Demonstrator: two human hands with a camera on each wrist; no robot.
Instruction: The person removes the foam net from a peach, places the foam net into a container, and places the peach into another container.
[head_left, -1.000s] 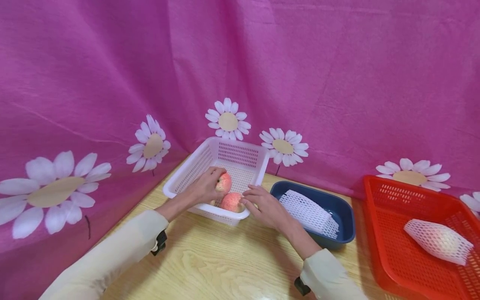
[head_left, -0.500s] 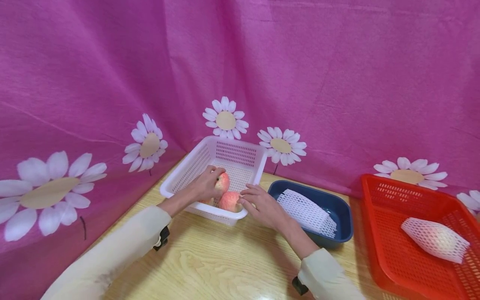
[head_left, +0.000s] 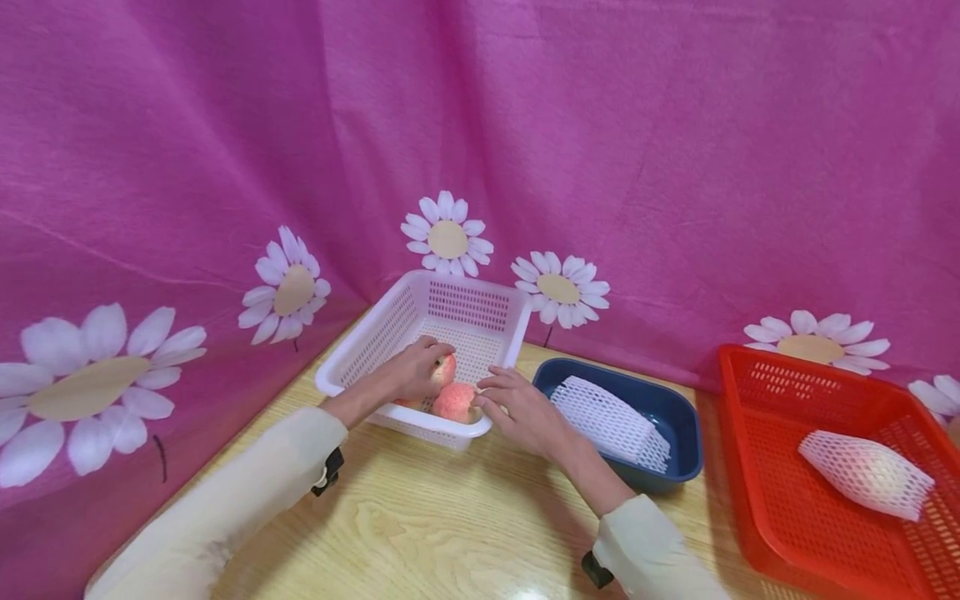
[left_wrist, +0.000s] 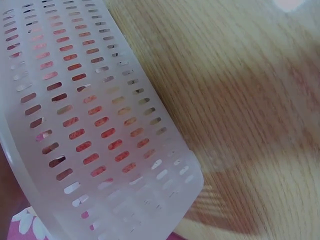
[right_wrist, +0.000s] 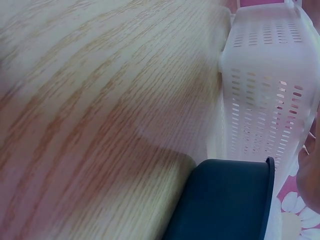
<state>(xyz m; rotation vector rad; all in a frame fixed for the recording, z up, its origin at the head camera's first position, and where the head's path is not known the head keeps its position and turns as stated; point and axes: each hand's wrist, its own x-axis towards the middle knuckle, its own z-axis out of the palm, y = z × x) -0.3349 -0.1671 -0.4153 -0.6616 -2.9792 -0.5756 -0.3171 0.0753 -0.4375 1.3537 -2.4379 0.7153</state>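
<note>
In the head view a white slotted basket (head_left: 517,321) holds pinkish-red, speckled peaches. My left hand (head_left: 416,368) reaches over its near-left rim and grips one peach (head_left: 446,370), with the fingers curled over its far side. Against that peach's near side lies a second peach (head_left: 454,403). Part of a third one (head_left: 408,403) shows beneath my left wrist. At the basket's right rim is my right hand (head_left: 521,408), its fingers loosely bent and its fingertips right beside the second peach. Through the slots of the basket wall (left_wrist: 165,150), the left wrist view shows red fruit.
Right of the basket stands a dark blue tub (head_left: 693,433) with white foam net sleeves (head_left: 611,421) inside. Farther right, a red basket (head_left: 772,467) contains a fruit in a foam net (head_left: 866,475). A pink flowered cloth (head_left: 637,150) hangs behind the wooden table (head_left: 420,517).
The whole head view has shifted slightly leftward. My left hand stays on its peach, and my right hand keeps its place by the rim with hardly any movement.
</note>
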